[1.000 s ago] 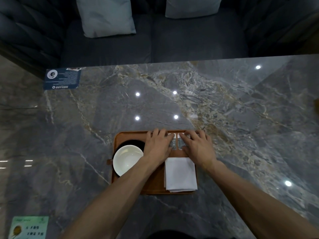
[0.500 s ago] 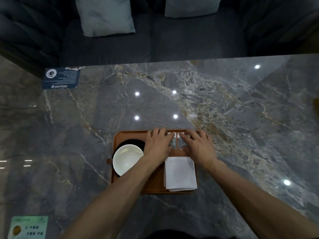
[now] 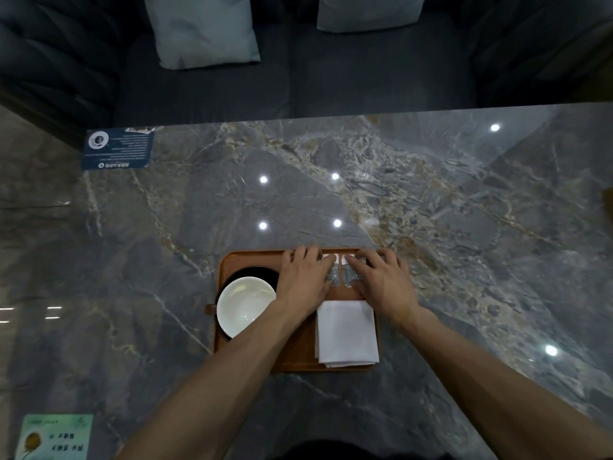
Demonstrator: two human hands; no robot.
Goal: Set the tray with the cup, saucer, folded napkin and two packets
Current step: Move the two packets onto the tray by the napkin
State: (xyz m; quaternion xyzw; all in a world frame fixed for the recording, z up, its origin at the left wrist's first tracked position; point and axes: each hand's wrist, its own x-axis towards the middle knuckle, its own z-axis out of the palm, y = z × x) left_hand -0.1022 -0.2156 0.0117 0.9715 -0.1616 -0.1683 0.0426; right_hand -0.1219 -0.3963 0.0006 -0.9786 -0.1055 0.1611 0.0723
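Both hands lie flat, palms down, at the far end of the brown wooden rectangular tray (image 3: 298, 355). The left hand (image 3: 303, 280) has its fingers extended and resting together on the left of two small grey-patterned paper packets (image 3: 332, 273), with the thumb tip at that packet's white top edge. The right hand (image 3: 381, 283) mirrors it, fingers loosely spread over the right packet (image 3: 348, 273). Neither grip pinches anything; each presses down on its packet. The two packets lie side by side, upright rectangles with a narrow gap between them, mostly covered by the hands, so only their inner strips show.

On the left part of the tray sits a white round ceramic cup (image 3: 245, 305), seen from above with its hollow empty, standing on a black round saucer (image 3: 255, 272) whose rim shows as a dark crescent behind it. The left forearm crosses over the near right edge of the cup. A small brown handle tab juts from the tray's left side.

Just nearer than the packets, on the right part of the tray, lies a white folded cloth napkin (image 3: 346, 332), a neat rectangle with stacked layers showing at its near edge, which reaches close to the tray's near rim.

The tray rests on a glossy grey marble counter (image 3: 166, 260) with tan veins and reflected ceiling lights. A dark blue printed card (image 3: 117, 149) lies at the far left edge, and a green printed card (image 3: 54, 438) at the near left corner. Beyond the counter is a dark sofa (image 3: 365, 71) with two pale cushions (image 3: 202, 29).
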